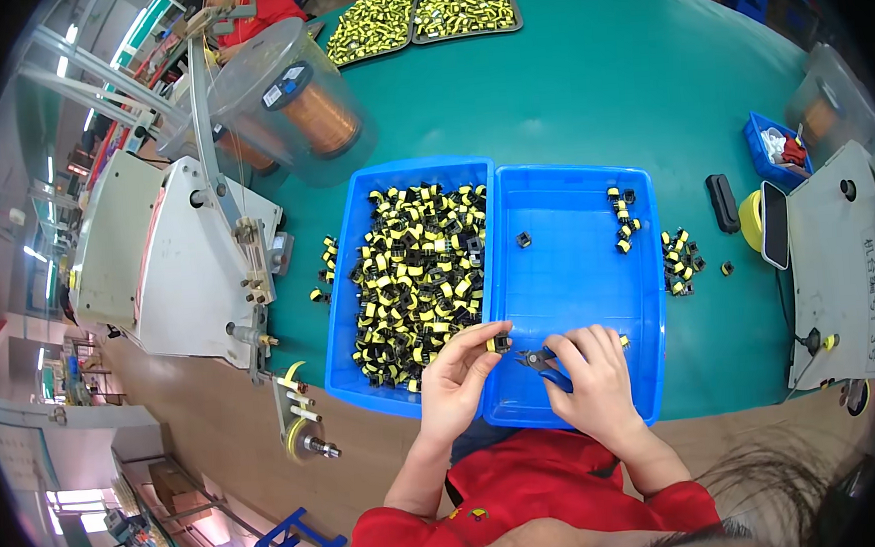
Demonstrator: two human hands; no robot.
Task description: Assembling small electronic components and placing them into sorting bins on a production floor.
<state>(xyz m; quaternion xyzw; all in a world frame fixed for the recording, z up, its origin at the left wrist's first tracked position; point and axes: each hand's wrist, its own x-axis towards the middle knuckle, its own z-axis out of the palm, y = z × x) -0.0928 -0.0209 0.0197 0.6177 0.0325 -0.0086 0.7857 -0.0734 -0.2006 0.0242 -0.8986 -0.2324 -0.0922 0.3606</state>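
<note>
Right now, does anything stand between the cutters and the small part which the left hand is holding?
Nothing visible does; only an open gap separates the cutters in the right hand from the black-and-yellow part in the left hand.

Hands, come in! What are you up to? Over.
Left hand: pinching black-yellow part. Right hand: holding cutters, close to part. Blue bins underneath; nothing seen between part and cutters. Over.

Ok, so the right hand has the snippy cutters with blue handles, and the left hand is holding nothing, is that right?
Not quite: the left hand isn't empty. The head view shows it holding a small black-and-yellow part. The right hand does have the blue-handled cutters.
</note>
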